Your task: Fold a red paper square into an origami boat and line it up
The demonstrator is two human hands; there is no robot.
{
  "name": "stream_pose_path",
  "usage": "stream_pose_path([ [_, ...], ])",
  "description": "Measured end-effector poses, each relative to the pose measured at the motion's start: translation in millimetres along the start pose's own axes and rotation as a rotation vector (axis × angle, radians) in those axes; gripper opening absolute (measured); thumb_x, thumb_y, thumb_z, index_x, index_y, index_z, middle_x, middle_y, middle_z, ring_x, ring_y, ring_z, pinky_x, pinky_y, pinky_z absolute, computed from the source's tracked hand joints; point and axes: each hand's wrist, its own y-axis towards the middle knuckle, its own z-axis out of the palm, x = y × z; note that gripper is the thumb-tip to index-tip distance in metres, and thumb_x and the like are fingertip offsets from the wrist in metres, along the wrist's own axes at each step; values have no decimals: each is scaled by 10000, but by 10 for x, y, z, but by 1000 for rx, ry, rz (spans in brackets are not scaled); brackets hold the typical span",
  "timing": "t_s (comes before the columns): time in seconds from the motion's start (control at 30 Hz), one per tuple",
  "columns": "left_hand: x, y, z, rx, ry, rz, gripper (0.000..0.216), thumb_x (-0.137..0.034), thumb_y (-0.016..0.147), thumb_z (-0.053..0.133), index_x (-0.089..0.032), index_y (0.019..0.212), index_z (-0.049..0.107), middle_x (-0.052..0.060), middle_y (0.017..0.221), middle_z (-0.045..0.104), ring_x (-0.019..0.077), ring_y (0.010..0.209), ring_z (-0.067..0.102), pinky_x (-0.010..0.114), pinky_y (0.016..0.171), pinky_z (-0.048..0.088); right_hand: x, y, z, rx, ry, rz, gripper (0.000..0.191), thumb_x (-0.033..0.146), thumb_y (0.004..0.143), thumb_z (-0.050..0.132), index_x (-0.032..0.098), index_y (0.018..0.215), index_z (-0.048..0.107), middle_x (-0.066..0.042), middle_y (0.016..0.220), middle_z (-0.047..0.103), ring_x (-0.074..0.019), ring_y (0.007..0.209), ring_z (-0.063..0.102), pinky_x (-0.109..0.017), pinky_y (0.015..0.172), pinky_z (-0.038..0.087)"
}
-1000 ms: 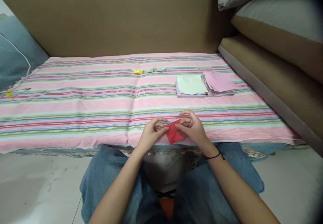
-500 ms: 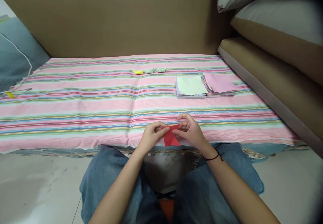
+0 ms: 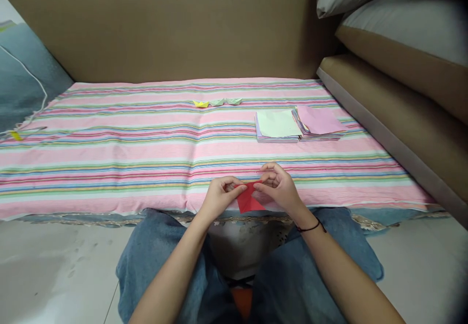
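Over the near edge of the striped cloth (image 3: 109, 153), the left hand (image 3: 221, 195) and the right hand (image 3: 279, 187) pinch a folded red paper (image 3: 248, 204) between thumbs and fingers, one at each side; a pale-green-topped paper stack (image 3: 280, 123) lies beyond them.

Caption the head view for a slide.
Left hand and right hand pinch folded red paper near the edge of the cloth, three boats and two paper stacks beyond.
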Motion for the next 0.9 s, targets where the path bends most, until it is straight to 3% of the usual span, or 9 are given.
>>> stream_pose_path([
  [0.17,-5,4,-56,31,42,-12,224,-353,693,690,-134,736,677,49,702,679,138,606,574,241,565,427,48,-15,-47,172,-22,-32,327,327,765,646,233,1020,462,-5,803,636,-142,707,629,-283,687,507],
  [0.3,-23,8,-103,83,99,-5,219,-334,710,673,-140,812,676,37,717,662,122,595,549,228,546,400,57,-43,-57,315,-109,-100,277,253,785,623,241,1024,482,-41,972,635,-162,836,633,-282,717,504],
  [0.43,-41,5,-116,120,136,24,302,-286,686,694,-166,950,609,-42,596,532,84,525,462,196,503,345,32,-55,-28,368,-212,-121,44,218,793,582,200,823,609,-29,840,652,-165,757,630,-273,661,499],
  [0.57,-65,-11,-102,191,131,10,393,-292,700,682,-185,1052,543,-49,624,523,88,556,474,192,524,355,20,-47,-23,442,-289,-151,121,200,782,578,189,747,693,-35,748,678,-170,700,623,-276,616,485],
  [0.63,-86,-20,-98,162,100,18,398,-316,757,631,-198,1116,506,-40,657,538,93,584,490,196,551,369,12,-32,-39,369,-262,-152,102,204,759,606,197,752,708,-38,759,691,-174,703,630,-283,624,494],
  [0.73,-139,-32,-102,141,46,90,387,-347,808,568,-225,1167,491,20,850,610,134,754,563,223,649,420,0,1,-74,133,-178,-148,71,238,717,658,210,751,713,-43,787,704,-189,742,647,-313,677,520],
  [0.83,-183,-41,-97,185,168,218,410,-329,723,672,-237,1107,564,70,1097,591,203,981,552,271,768,450,1,22,-91,-23,-131,-155,87,285,703,680,217,747,712,-48,797,707,-197,751,651,-337,690,535],
  [0.9,-183,-39,-81,158,303,309,324,-298,723,675,-227,1031,607,74,1071,603,209,981,552,294,801,449,7,18,-80,-49,-120,-166,100,301,704,682,217,749,711,-51,802,704,-198,751,650,-344,690,540],
])
